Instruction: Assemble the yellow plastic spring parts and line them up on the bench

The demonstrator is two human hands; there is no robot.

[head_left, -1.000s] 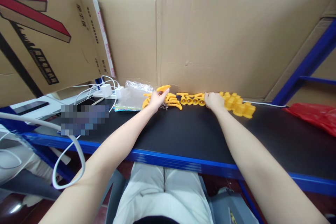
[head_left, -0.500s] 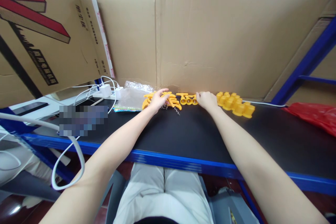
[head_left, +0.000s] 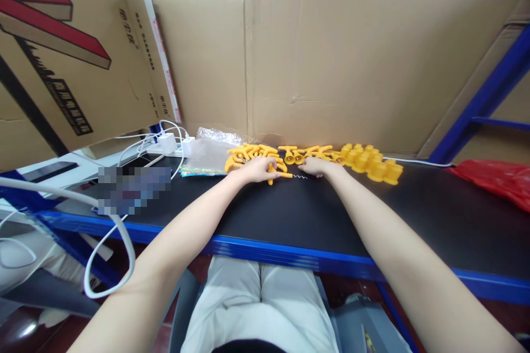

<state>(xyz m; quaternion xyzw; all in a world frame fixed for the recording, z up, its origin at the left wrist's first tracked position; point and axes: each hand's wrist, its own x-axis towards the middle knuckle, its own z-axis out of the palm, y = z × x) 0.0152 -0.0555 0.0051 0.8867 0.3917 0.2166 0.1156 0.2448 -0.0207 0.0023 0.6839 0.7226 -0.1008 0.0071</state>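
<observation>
My left hand (head_left: 260, 169) is closed on a yellow-handled corkscrew (head_left: 285, 175), its metal spiral pointing right, just above the black shelf top. Behind that hand lies a pile of similar yellow handles (head_left: 248, 150). To the right, my right hand (head_left: 313, 166) has its fingers curled close to the spiral's tip; whatever they hold, if anything, is hidden. A row of yellow corkscrew pieces with round cup ends (head_left: 289, 159) runs behind my right hand, which partly covers it. Beyond it stand several yellow cup-shaped parts (head_left: 372, 164) in a cluster.
Clear plastic packaging (head_left: 211, 149) lies left of the pile, near white chargers and cables (head_left: 167, 143). A cardboard panel (head_left: 331, 66) closes off the back. A red plastic bag (head_left: 492, 179) lies at the right. The shelf's blue edge (head_left: 290, 253) runs along the front.
My left hand has drawn a corkscrew out of the pile toward me and turned its spiral rightward. My right hand has shifted left and nearer, uncovering more pieces of the row.
</observation>
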